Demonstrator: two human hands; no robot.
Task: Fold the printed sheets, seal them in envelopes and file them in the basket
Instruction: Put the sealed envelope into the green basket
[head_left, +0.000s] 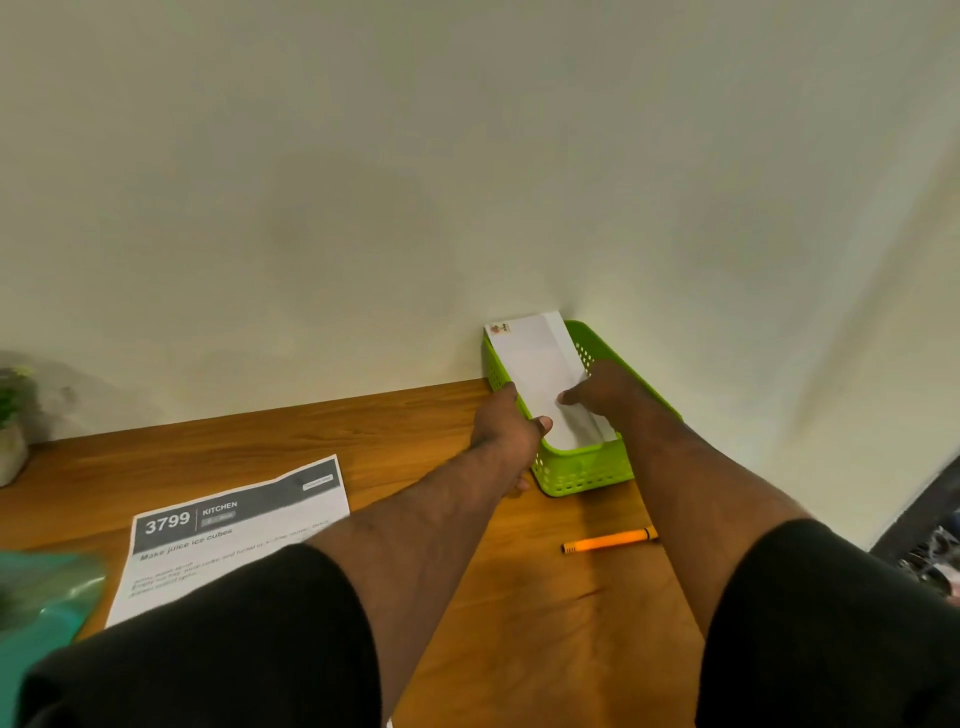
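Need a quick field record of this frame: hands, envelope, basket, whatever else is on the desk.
left hand: grips the basket's left wall, thumb over the rim near the envelope
right hand: holds the envelope from the right, fingers on its face
envelope: white, sticker at its far corner, standing tilted inside the basket
basket: green, perforated, on the desk against the wall
printed sheet: flat, unfolded, left of the arms
pen: orange, lying near the basket
desk: wooden
plant: far left edge

An orange pen (609, 540) lies on the wooden table (415, 431); a small potted plant (13, 421) stands far left.
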